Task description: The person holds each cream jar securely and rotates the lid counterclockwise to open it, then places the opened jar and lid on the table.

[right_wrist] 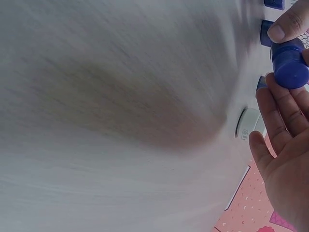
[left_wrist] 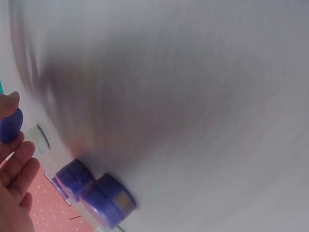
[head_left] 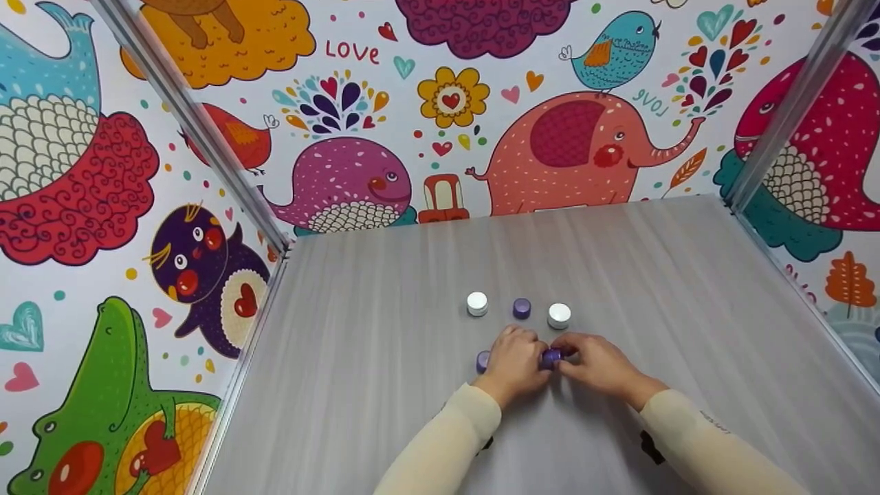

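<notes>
Both hands meet at a small purple jar [head_left: 551, 357] near the middle of the table. From the left, my left hand [head_left: 517, 359] grips it with curled fingers. My right hand [head_left: 599, 363] pinches its other side between thumb and fingers. The right wrist view shows the held purple jar [right_wrist: 291, 67] with a round end facing the camera; that hand's outer fingers stand away from it. Only part of the held jar [left_wrist: 10, 126] shows in the left wrist view. Another purple jar [head_left: 483, 361] stands left of my left hand, partly hidden by it.
Beyond the hands, a white jar [head_left: 477, 304], a purple jar [head_left: 522, 308] and a second white jar [head_left: 559, 315] stand in a row on the grey wood-grain table [head_left: 371, 344]. Printed cartoon panels [head_left: 450, 103] and metal posts [head_left: 206, 130] bound the table.
</notes>
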Motion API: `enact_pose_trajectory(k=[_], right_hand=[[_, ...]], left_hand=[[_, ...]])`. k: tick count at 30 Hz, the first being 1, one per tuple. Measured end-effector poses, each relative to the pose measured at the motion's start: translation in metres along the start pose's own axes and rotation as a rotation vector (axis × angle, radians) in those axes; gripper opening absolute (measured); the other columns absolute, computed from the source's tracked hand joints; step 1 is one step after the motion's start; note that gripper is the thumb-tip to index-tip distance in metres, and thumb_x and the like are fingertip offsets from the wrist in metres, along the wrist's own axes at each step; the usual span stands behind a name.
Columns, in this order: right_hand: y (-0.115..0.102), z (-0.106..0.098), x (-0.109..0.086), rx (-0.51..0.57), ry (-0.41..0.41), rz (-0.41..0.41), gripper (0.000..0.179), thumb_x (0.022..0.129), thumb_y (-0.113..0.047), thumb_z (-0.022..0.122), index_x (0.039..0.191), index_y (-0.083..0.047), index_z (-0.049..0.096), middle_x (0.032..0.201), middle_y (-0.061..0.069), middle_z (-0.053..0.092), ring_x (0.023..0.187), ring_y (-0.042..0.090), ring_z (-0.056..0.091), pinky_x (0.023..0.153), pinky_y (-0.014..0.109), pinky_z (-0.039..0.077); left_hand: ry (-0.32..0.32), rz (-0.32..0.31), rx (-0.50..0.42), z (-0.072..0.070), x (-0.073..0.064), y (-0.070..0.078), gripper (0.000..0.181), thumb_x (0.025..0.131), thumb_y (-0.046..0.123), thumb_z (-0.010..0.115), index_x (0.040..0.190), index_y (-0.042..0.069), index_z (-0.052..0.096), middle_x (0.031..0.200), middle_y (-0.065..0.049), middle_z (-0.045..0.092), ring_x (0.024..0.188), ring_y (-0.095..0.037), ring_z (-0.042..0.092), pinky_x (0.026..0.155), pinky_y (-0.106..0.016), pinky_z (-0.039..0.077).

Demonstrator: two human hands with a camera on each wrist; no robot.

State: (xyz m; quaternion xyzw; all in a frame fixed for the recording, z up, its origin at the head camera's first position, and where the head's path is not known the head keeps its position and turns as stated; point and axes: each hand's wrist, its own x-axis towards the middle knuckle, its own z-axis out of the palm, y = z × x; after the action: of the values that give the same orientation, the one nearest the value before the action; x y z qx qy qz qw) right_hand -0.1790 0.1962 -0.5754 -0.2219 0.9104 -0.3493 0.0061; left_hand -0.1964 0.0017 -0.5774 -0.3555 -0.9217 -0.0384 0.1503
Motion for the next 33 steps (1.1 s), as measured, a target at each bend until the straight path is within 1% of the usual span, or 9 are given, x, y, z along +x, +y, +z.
enact_pose_trajectory(k=[5,9,15,20,26,29,33], right_hand=[[-0.0001,-0.0004,0.0002,-0.004,-0.007,0.01,0.021,0.084,-0.013,0.072,0.105,-0.01,0.071,0.099,-0.002,0.07,0.091,0.022,0.068,0.079,0.042,0.053],[0.0003,-0.0009,0.0003,-0.007,-0.011,0.011,0.022,0.084,-0.013,0.071,0.106,-0.008,0.071,0.099,-0.001,0.07,0.091,0.022,0.068,0.079,0.042,0.053],[0.003,-0.0037,-0.0009,0.003,-0.003,0.022,0.023,0.083,-0.012,0.072,0.106,-0.007,0.071,0.098,-0.001,0.07,0.09,0.022,0.067,0.079,0.043,0.053],[0.0065,-0.0056,-0.0023,-0.007,0.01,0.047,0.022,0.082,-0.012,0.073,0.104,-0.009,0.071,0.094,-0.003,0.069,0.088,0.019,0.066,0.077,0.042,0.053],[0.0078,-0.0064,-0.0036,-0.007,0.019,0.068,0.019,0.082,-0.013,0.074,0.101,-0.01,0.071,0.092,-0.004,0.069,0.085,0.014,0.065,0.074,0.039,0.053],[0.0078,-0.0069,-0.0045,-0.014,0.024,0.078,0.02,0.082,-0.014,0.074,0.101,-0.01,0.071,0.092,-0.003,0.07,0.085,0.014,0.065,0.074,0.038,0.053],[0.0088,-0.0076,-0.0058,-0.035,0.029,0.076,0.022,0.08,-0.014,0.074,0.101,-0.009,0.071,0.093,-0.001,0.071,0.086,0.016,0.066,0.075,0.04,0.053]], left_hand=[[-0.045,-0.018,0.019,-0.0011,0.0006,0.0014,0.03,0.076,0.046,0.077,0.093,0.021,0.078,0.08,0.007,0.062,0.083,-0.016,0.061,0.09,-0.028,0.041],[-0.059,-0.023,0.018,-0.0017,0.0007,0.0013,0.031,0.077,0.046,0.077,0.094,0.021,0.078,0.082,0.007,0.062,0.085,-0.016,0.061,0.091,-0.028,0.04],[-0.051,-0.022,0.02,-0.0007,0.0002,-0.0007,0.032,0.077,0.047,0.077,0.094,0.02,0.078,0.084,0.007,0.064,0.086,-0.016,0.061,0.093,-0.029,0.041],[-0.058,-0.038,0.015,-0.0003,-0.0001,-0.0014,0.032,0.077,0.048,0.075,0.093,0.021,0.078,0.084,0.008,0.063,0.085,-0.016,0.06,0.093,-0.028,0.04],[-0.032,-0.028,0.014,0.0,-0.0011,-0.0003,0.032,0.077,0.048,0.076,0.092,0.02,0.077,0.083,0.007,0.063,0.085,-0.016,0.06,0.093,-0.029,0.04],[-0.032,-0.028,0.014,-0.0001,-0.0015,-0.0001,0.033,0.077,0.048,0.075,0.093,0.02,0.077,0.084,0.007,0.063,0.086,-0.016,0.061,0.094,-0.029,0.04],[-0.029,-0.026,0.015,-0.0005,-0.0024,-0.0006,0.032,0.077,0.048,0.076,0.094,0.021,0.077,0.085,0.007,0.064,0.085,-0.017,0.061,0.091,-0.029,0.041]])
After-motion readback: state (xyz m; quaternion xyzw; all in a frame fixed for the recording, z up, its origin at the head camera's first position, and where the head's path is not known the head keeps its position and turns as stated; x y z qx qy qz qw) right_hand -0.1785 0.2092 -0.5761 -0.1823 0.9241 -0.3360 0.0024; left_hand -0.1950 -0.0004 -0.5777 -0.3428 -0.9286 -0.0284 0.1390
